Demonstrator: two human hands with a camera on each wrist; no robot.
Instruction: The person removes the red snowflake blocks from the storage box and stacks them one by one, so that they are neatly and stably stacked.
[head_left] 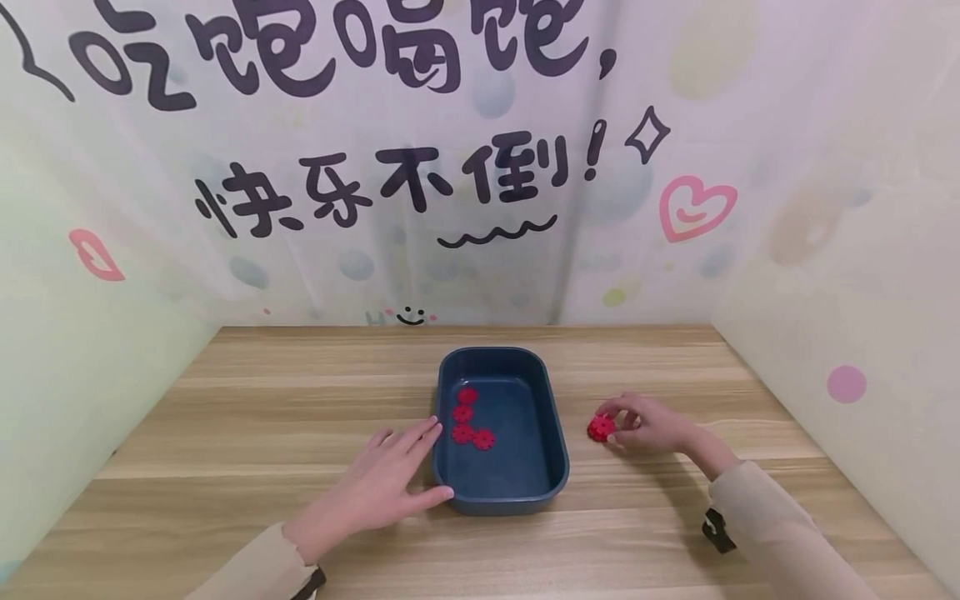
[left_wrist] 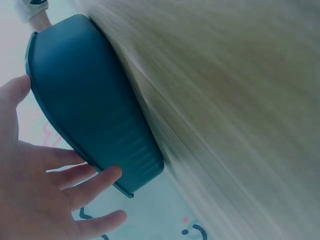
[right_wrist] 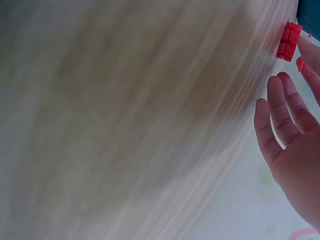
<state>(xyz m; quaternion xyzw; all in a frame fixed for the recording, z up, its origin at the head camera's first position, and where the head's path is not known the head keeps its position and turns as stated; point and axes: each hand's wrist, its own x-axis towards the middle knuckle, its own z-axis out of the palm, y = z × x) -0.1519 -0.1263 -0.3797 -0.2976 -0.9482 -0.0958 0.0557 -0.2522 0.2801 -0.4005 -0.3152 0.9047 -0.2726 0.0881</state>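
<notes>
A dark blue rectangular tray (head_left: 502,487) stands on the table, with several red notched plastic discs (head_left: 483,439) lying flat along its left inside. My left hand (head_left: 382,479) rests at the tray's left side, fingers spread and touching the rim; in the left wrist view the fingers of the left hand (left_wrist: 45,175) lie along the outer wall of the tray (left_wrist: 90,85). To the right of the tray, a small stack of red discs (right_wrist: 289,41) sits on the table. My right hand (head_left: 647,423) is at this stack, thumb and index finger pinching a red disc (right_wrist: 300,63), partly hidden by the fingers.
The wood-grain table (head_left: 315,383) is bounded by a printed white backdrop (head_left: 450,275) behind and pale panels on both sides. The tray's right wall (head_left: 557,425) stands between its inside and the right hand.
</notes>
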